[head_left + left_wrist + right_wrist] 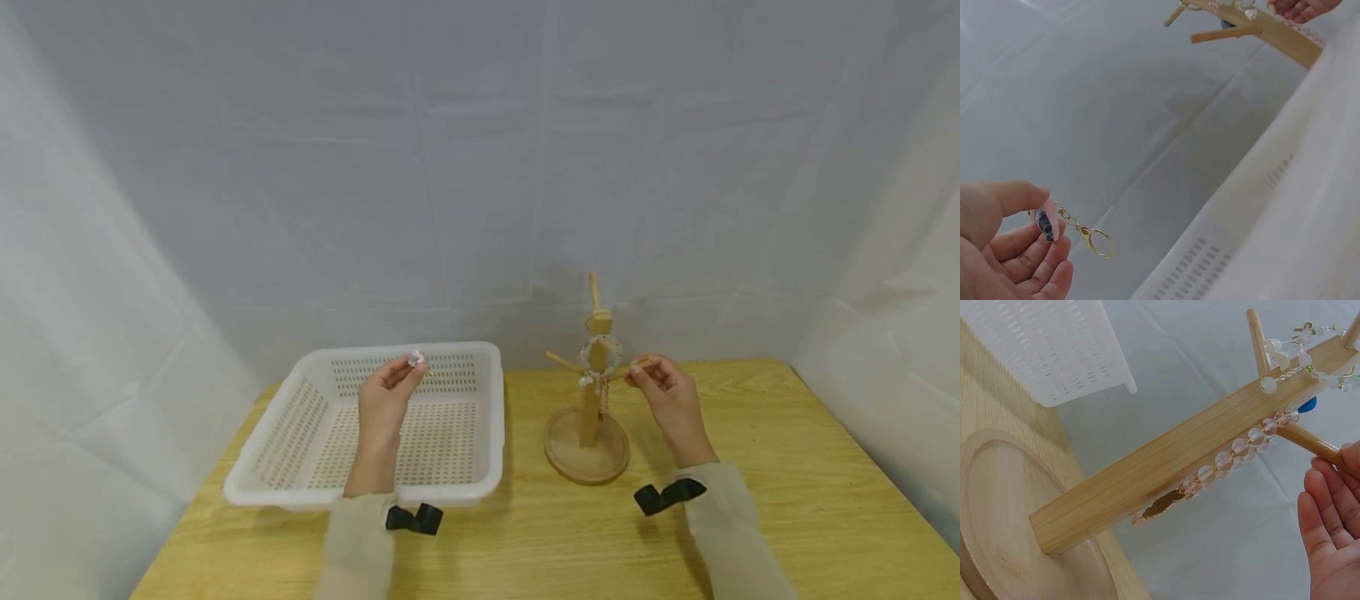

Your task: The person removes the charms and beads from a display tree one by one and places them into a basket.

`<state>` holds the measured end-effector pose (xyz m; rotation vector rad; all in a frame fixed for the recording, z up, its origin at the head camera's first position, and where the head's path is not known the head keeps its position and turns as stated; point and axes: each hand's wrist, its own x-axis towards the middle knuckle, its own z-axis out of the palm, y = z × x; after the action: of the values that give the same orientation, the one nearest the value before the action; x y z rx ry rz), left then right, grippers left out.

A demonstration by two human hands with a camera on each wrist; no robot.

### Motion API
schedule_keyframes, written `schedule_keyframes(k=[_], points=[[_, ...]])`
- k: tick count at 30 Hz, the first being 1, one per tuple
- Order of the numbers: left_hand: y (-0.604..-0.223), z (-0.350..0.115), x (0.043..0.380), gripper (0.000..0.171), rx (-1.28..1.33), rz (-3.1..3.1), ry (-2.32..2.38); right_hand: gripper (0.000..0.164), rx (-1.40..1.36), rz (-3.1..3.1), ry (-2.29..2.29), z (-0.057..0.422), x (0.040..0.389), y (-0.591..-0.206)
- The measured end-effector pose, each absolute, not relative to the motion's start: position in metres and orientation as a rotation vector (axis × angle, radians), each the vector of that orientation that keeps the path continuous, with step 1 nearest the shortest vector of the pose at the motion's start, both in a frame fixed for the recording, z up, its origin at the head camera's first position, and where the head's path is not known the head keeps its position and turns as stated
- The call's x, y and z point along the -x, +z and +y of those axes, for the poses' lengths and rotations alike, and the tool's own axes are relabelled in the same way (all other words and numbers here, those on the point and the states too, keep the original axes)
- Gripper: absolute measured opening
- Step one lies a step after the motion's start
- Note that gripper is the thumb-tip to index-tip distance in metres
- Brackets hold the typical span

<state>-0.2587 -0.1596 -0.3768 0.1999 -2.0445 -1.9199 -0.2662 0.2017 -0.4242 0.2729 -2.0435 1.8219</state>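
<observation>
My left hand (381, 408) pinches a keychain (1049, 224) above the white basket. Its charm is pink and dark, and a gold chain with a clasp ring hangs free of the fingers. On the right, my right hand (670, 398) holds the end of a side peg (1313, 444) on a wooden jewelry stand (589, 423) between thumb and fingers. From that peg hangs a bracelet of pink and clear beads (1240, 447), close along the post. A second bracelet, with white and green beads (1305, 360), hangs higher up on the stand.
The white perforated basket (491, 417) sits on the left of the wooden table (525, 546). The stand rises from a round wooden dish base (561, 468). Another peg (562, 362) points left, toward the basket. White sheeting (480, 167) hangs behind and at both sides.
</observation>
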Motion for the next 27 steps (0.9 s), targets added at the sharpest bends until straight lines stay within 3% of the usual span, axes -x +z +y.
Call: schedule_keyframes(k=[14, 27], points=[[-0.378, -0.191, 0.264, 0.034, -0.257, -2.162, -1.828, 0.031, -0.264, -2.027, 1.854, 0.201, 0.267, -0.423], [-0.377, -0.197, 0.267, 0.034, -0.245, -2.166, -1.799, 0.023, -0.273, -1.997, 1.894, 0.201, 0.272, -0.427]])
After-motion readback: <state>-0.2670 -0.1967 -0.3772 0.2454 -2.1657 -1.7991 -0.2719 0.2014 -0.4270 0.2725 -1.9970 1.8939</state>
